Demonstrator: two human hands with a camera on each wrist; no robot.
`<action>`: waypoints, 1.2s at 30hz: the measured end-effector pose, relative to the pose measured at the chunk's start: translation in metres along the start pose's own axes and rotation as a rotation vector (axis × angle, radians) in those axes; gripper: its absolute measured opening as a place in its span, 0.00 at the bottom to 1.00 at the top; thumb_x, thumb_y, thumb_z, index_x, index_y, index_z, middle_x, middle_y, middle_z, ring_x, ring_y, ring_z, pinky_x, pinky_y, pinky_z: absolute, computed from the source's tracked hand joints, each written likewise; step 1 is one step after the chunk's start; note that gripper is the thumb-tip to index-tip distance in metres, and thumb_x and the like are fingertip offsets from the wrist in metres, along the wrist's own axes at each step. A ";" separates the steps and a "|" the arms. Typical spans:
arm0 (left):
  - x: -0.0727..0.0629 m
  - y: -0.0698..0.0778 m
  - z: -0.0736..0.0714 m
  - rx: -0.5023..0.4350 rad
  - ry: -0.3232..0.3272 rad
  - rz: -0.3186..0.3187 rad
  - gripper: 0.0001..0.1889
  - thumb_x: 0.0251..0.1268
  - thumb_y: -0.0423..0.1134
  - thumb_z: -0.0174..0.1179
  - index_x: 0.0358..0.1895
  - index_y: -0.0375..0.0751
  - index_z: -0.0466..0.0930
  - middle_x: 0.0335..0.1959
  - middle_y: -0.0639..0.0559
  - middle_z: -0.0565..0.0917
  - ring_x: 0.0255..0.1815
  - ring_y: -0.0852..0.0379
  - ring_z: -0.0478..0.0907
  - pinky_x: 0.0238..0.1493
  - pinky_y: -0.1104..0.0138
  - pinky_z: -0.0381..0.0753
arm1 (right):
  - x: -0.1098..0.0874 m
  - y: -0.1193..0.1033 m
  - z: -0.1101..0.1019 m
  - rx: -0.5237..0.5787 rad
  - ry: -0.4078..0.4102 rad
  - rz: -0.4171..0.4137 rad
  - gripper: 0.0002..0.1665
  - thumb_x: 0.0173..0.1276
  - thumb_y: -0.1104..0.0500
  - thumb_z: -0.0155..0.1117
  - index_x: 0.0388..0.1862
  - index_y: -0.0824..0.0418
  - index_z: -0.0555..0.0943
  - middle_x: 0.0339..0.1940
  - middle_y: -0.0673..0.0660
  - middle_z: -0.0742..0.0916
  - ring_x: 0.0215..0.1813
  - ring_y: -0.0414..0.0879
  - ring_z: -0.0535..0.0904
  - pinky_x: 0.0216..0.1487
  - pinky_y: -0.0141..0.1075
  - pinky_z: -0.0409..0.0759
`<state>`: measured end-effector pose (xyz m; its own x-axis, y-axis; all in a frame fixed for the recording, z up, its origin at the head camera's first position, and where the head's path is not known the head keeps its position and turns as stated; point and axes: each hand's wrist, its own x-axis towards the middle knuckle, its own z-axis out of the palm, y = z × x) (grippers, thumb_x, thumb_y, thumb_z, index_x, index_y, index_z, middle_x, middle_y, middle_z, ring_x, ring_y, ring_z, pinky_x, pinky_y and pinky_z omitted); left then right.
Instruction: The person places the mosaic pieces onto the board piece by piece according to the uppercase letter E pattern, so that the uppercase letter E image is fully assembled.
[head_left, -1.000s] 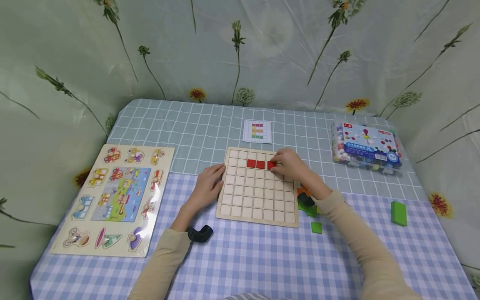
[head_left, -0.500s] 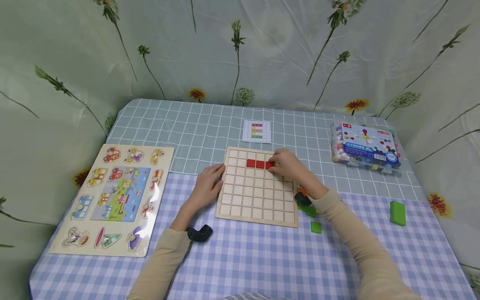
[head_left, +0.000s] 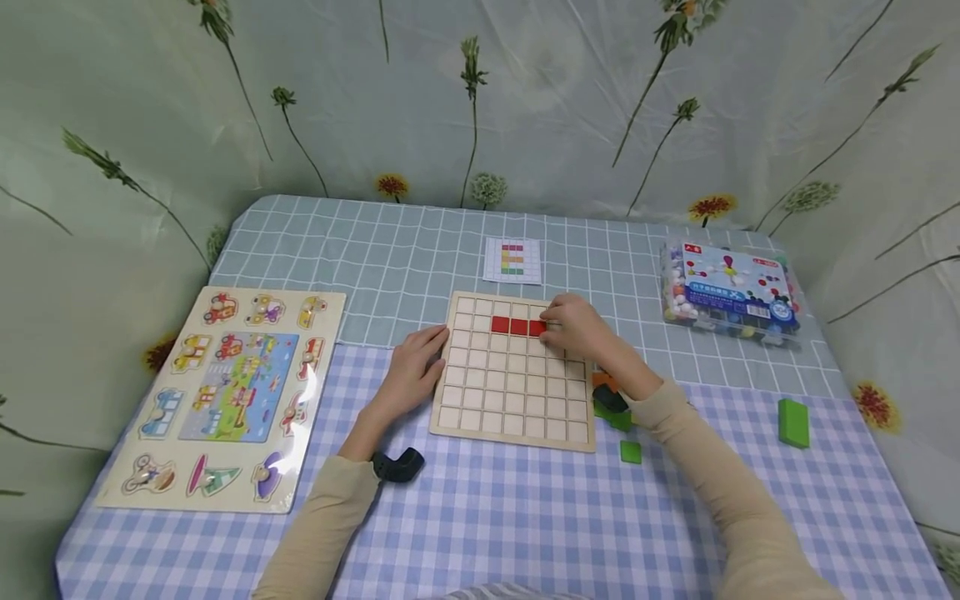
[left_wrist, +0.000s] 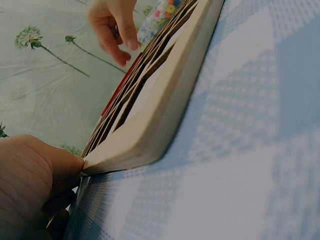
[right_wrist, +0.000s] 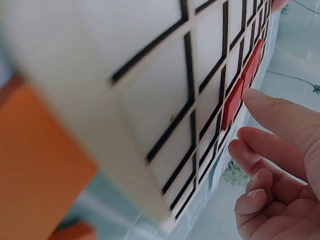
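Red tiles (head_left: 518,327) line the far part of the wooden board (head_left: 507,381). At the rightmost tile, the right hand (head_left: 579,327) keeps thumb and fingers slightly parted; the left hand (head_left: 408,373), fingers loosely extended, touches the board's left edge.

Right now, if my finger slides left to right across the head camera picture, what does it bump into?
Pale wooden puzzle board with colourful pictures, the person's left hand, square wooden grid board, small green square tile, clear plastic box of colourful pieces.
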<state>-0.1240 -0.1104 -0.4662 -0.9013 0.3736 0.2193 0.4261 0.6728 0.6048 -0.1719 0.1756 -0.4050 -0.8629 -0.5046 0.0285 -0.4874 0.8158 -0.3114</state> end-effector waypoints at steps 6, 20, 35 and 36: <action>0.000 0.000 0.000 0.004 0.000 0.000 0.25 0.64 0.33 0.53 0.65 0.32 0.67 0.66 0.39 0.71 0.66 0.39 0.65 0.56 0.43 0.65 | -0.018 0.010 -0.006 0.031 0.024 0.064 0.15 0.57 0.62 0.67 0.42 0.71 0.84 0.39 0.65 0.85 0.43 0.56 0.78 0.46 0.45 0.78; 0.000 0.002 -0.001 -0.006 -0.007 -0.006 0.25 0.64 0.33 0.52 0.65 0.31 0.67 0.65 0.38 0.71 0.66 0.39 0.65 0.56 0.42 0.64 | -0.075 0.033 -0.016 0.028 -0.001 0.223 0.16 0.61 0.61 0.64 0.45 0.71 0.83 0.41 0.66 0.84 0.44 0.57 0.77 0.49 0.49 0.77; 0.002 0.001 0.000 -0.006 -0.002 0.002 0.25 0.64 0.33 0.53 0.65 0.31 0.67 0.65 0.37 0.71 0.66 0.38 0.66 0.56 0.42 0.64 | -0.129 0.047 -0.019 0.056 0.011 0.257 0.14 0.58 0.63 0.66 0.42 0.67 0.85 0.37 0.63 0.85 0.41 0.55 0.77 0.44 0.48 0.78; 0.002 0.001 0.000 -0.007 -0.002 0.003 0.25 0.64 0.33 0.53 0.64 0.31 0.67 0.65 0.37 0.71 0.66 0.38 0.66 0.56 0.42 0.64 | -0.131 0.047 -0.019 0.059 0.016 0.245 0.13 0.58 0.63 0.66 0.42 0.67 0.85 0.37 0.62 0.85 0.41 0.54 0.77 0.44 0.48 0.78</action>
<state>-0.1251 -0.1091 -0.4656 -0.8999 0.3767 0.2196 0.4280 0.6672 0.6097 -0.0842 0.2858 -0.4058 -0.9566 -0.2887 -0.0394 -0.2551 0.8952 -0.3654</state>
